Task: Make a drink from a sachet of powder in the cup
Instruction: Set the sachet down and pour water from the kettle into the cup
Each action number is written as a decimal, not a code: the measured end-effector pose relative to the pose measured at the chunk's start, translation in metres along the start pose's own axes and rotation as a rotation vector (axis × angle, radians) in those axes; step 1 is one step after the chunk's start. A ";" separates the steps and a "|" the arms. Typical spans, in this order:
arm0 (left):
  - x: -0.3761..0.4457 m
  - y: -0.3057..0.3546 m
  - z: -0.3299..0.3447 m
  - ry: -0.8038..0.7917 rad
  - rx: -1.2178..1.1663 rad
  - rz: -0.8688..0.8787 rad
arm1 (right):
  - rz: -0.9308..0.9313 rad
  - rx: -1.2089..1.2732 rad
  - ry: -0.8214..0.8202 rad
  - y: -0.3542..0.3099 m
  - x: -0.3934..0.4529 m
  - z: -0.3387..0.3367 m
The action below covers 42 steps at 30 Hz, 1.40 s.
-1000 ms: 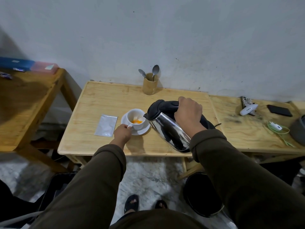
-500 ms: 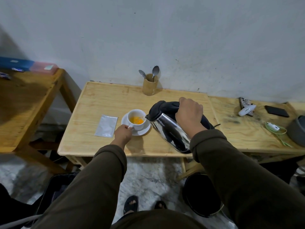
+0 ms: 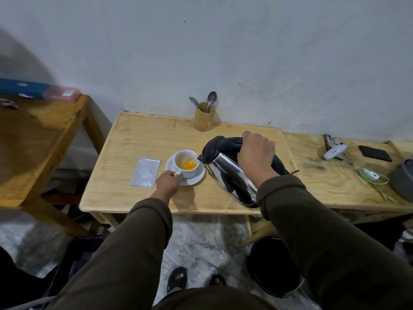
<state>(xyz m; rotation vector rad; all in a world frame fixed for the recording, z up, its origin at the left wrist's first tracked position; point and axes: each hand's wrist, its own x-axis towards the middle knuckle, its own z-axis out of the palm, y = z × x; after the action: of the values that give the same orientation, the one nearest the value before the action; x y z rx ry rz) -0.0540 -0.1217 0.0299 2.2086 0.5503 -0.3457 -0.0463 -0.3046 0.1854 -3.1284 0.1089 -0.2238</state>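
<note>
Your right hand (image 3: 256, 156) is wrapped tight round the black handle of the steel kettle (image 3: 232, 175), which is tipped hard toward the left with its spout at the cup's right rim. Your left hand (image 3: 167, 182) pinches the handle of the white cup (image 3: 186, 163), fingers closed on it, steadying it on its saucer (image 3: 194, 179).

Cup and saucer sit near the front edge of the light wooden table (image 3: 138, 135), roughly mid-width. The silver sachet (image 3: 145, 171) lies flat just left of the saucer, close to the front-left part of the top. A wooden holder (image 3: 204, 119) with two spoons (image 3: 211, 100) stands at the back edge against the wall.

Change over the last second: the orange patch in the cup has spread and paled, and a thin stream now shows from the spout. Judgement: pouring is under way, powder dissolving; stirring is not yet done.

Hard to make out: the fill level, since the cup's near wall hides part of the liquid. The kettle's base is cut off behind your right sleeve. Whether the sachet is fully empty cannot be told.
</note>
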 end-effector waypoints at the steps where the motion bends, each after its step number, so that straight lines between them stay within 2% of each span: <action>1: -0.001 0.000 0.000 0.002 -0.001 0.003 | -0.003 -0.001 -0.004 0.000 0.000 0.000; 36: -0.006 0.005 0.006 0.046 -0.076 -0.033 | -0.034 -0.020 0.003 0.009 0.004 0.004; 42: -0.007 0.005 0.011 0.068 -0.095 -0.067 | -0.021 0.058 0.002 0.024 0.004 0.006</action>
<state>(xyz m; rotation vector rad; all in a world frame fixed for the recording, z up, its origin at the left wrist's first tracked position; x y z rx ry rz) -0.0581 -0.1349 0.0293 2.1201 0.6653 -0.2749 -0.0428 -0.3290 0.1801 -3.0734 0.0690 -0.2257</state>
